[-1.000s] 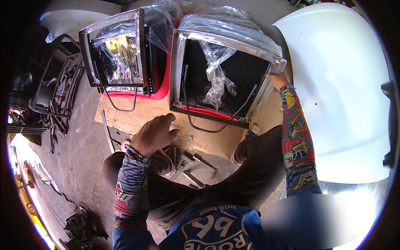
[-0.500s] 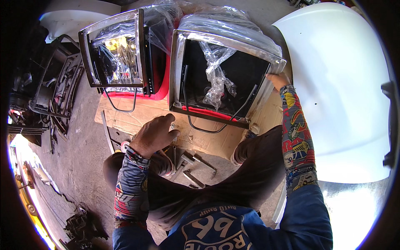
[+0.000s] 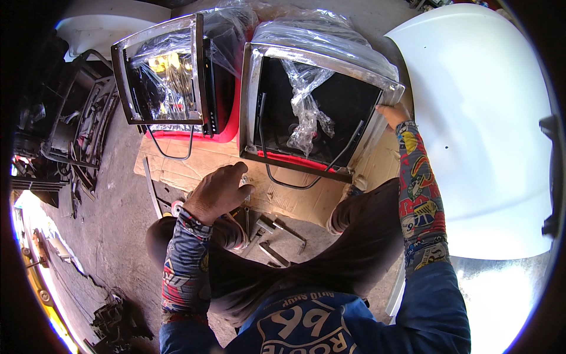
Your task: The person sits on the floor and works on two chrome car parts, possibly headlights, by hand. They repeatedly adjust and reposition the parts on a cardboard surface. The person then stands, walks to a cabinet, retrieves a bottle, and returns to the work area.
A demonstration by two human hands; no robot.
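Observation:
Two car seats lie overturned, red at the edges and wrapped in clear plastic, each with a welded metal frame on its underside. At the right-hand metal frame [image 3: 323, 59], my right hand [image 3: 393, 115] grips the right side near the far corner. That seat's black underside [image 3: 348, 100] shows inside the frame, with a twisted strip of clear plastic [image 3: 303, 112] and a bent black bar [image 3: 298, 186]. My left hand [image 3: 217, 192] hovers over the near cardboard edge, loosely curled, thumb apart from the fingers; nothing shows in it. The left-hand seat's frame [image 3: 198, 71] stands untouched.
Cardboard [image 3: 277, 197] lies beneath the seats. Several metal pieces [image 3: 274, 253] and a flat metal strip [image 3: 152, 186] rest on the concrete floor between and beside my legs. A large white panel [image 3: 477, 135] stands close on the right. Scrap metal parts [image 3: 88, 130] are piled at left.

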